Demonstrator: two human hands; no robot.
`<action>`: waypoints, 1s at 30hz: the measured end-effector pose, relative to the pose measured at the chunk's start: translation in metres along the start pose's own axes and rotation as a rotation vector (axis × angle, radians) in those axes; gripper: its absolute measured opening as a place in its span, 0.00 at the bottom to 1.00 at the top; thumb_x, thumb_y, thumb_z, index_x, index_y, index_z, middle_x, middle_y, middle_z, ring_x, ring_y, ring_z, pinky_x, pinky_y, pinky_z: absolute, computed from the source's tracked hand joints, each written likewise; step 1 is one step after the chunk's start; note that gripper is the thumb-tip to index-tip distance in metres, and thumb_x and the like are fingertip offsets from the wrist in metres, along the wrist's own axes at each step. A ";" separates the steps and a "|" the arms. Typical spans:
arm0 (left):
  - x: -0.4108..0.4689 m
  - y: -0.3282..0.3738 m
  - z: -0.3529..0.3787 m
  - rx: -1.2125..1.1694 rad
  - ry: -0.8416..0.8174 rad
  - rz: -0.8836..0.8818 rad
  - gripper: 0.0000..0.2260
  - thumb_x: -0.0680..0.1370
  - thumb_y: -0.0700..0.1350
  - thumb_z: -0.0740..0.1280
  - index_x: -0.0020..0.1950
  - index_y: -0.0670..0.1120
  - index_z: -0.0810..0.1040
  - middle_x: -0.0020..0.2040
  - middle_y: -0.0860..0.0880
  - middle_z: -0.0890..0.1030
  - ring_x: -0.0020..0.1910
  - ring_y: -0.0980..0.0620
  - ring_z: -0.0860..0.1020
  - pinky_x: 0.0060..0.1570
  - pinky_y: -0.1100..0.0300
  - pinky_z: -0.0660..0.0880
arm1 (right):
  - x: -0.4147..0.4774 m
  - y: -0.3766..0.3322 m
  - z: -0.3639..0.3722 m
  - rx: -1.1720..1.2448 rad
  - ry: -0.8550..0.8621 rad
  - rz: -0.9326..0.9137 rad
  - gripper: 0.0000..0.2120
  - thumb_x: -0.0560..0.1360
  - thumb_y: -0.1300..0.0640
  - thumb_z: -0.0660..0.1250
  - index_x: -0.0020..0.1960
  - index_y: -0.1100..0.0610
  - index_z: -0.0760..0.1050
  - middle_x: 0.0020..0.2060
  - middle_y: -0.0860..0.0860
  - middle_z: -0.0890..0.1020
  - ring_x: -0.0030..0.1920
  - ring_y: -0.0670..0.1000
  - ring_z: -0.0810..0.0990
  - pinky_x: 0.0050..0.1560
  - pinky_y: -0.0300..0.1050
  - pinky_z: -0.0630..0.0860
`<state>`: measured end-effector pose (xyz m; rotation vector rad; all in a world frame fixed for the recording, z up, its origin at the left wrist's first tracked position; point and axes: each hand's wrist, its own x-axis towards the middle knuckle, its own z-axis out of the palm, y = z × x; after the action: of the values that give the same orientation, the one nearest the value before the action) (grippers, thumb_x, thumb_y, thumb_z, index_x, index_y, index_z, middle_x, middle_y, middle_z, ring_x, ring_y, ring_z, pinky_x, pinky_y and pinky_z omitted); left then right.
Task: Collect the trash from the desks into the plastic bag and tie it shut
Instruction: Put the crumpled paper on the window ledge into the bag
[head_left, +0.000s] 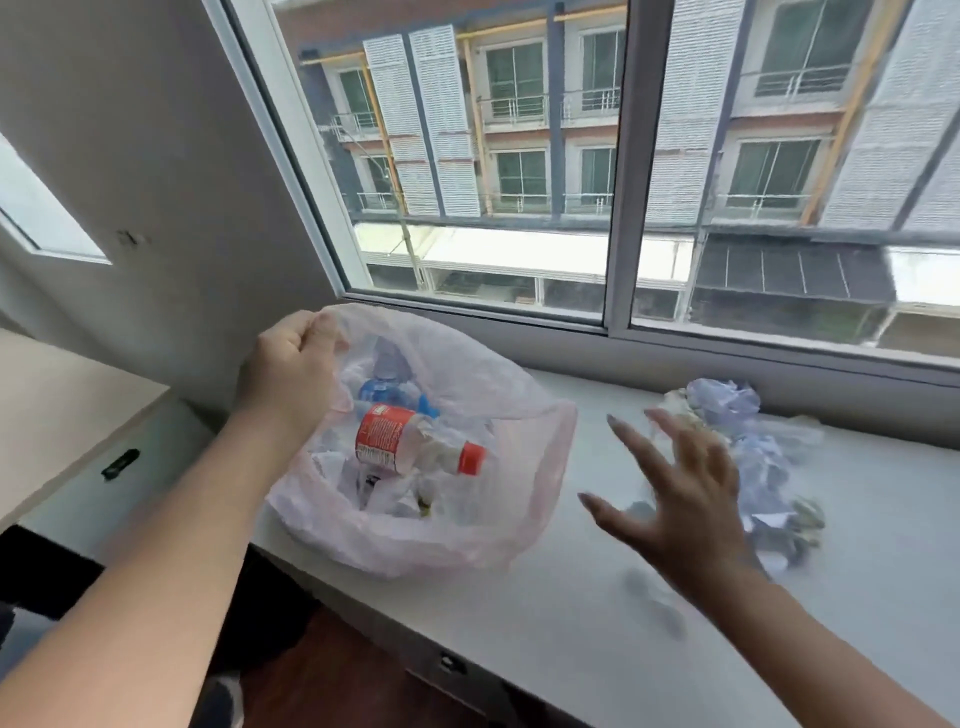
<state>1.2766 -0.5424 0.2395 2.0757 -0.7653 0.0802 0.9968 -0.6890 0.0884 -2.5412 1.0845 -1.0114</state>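
Observation:
A thin, see-through pinkish plastic bag (509, 499) rests open on the white desk (597, 613) under the window. Inside it lie a crushed bottle with a red label and red cap (415, 441), a blue-capped bottle (395, 392) and crumpled paper. My left hand (291, 374) is shut on the bag's rim at its far left and holds it up. My right hand (680, 493) hovers with fingers spread just right of the bag, empty and blurred. Beyond it lies a pile of crumpled bluish plastic and paper trash (763, 457) on the desk.
The window (618, 208) runs along the back of the desk, its sill close behind the bag and the trash. A grey wall (130, 156) stands at the left. Another pale desk (62, 415) sits lower left, with dark floor (337, 675) below the desk edge.

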 end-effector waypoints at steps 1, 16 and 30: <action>-0.001 0.000 0.007 -0.004 -0.014 -0.002 0.16 0.82 0.54 0.58 0.42 0.48 0.79 0.32 0.53 0.76 0.35 0.48 0.74 0.37 0.55 0.70 | -0.005 0.022 -0.003 -0.138 -0.156 0.111 0.46 0.61 0.21 0.59 0.75 0.37 0.57 0.74 0.52 0.59 0.74 0.65 0.56 0.70 0.64 0.56; -0.005 0.008 0.039 -0.097 -0.092 -0.027 0.14 0.82 0.52 0.58 0.44 0.47 0.79 0.37 0.49 0.78 0.36 0.50 0.73 0.34 0.58 0.69 | -0.004 0.087 0.008 -0.273 -0.334 0.132 0.11 0.67 0.49 0.73 0.44 0.52 0.75 0.50 0.54 0.75 0.41 0.61 0.78 0.33 0.45 0.68; 0.027 0.019 -0.022 -0.187 -0.028 -0.051 0.14 0.84 0.48 0.58 0.46 0.45 0.80 0.34 0.51 0.77 0.32 0.54 0.71 0.36 0.60 0.69 | 0.098 -0.172 0.048 0.370 -0.331 -0.487 0.16 0.67 0.45 0.70 0.53 0.47 0.77 0.53 0.50 0.75 0.41 0.58 0.78 0.34 0.42 0.72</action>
<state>1.2931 -0.5469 0.2752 1.9205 -0.7081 -0.0471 1.1739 -0.6392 0.1753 -2.5697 0.1699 -0.7507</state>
